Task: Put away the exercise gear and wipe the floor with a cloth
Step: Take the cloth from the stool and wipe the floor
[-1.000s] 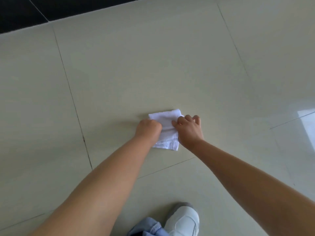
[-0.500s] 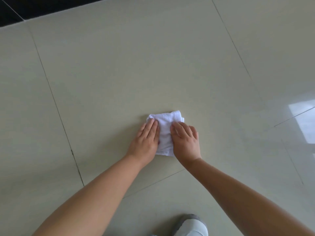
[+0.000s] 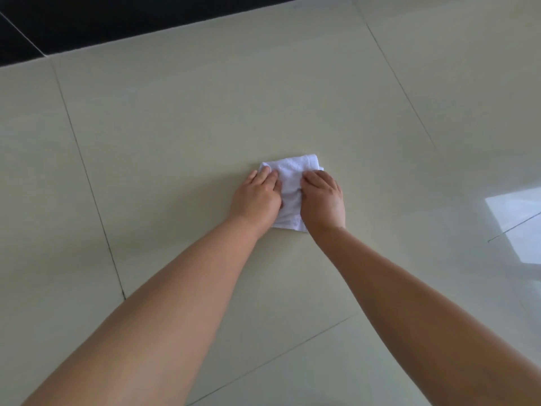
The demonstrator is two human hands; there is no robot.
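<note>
On a pale, glossy tiled floor [image 3: 205,118], we look down from head height at our own two bare forearms reaching forward and meeting over a small folded white cloth [image 3: 289,183] near the middle of the view. We press our left hand [image 3: 256,197] flat on the left part of the cloth, fingers straight and lying close together, pointing away from us, with the fingertips close to the cloth's far left corner. We press our right hand [image 3: 322,200] flat on the right part, fingers likewise extended and resting on the fabric. Neither hand curls around the cloth; both lie released and open on top of it, palms down. Between the two hands we see a narrow strip of white fabric, creased lengthwise, and the cloth's far edge and near right corner show beyond our hands. The cloth lies directly on the floor, inside one large tile and well apart from the thin dark grout lines that cross the floor to the left, to the right and nearer to us. Along the top edge of the view, the pale tiles end at a dark band of flooring [image 3: 117,19]. At the right edge, a bright patch of reflected light [image 3: 518,218] shines on the tile surface.
</note>
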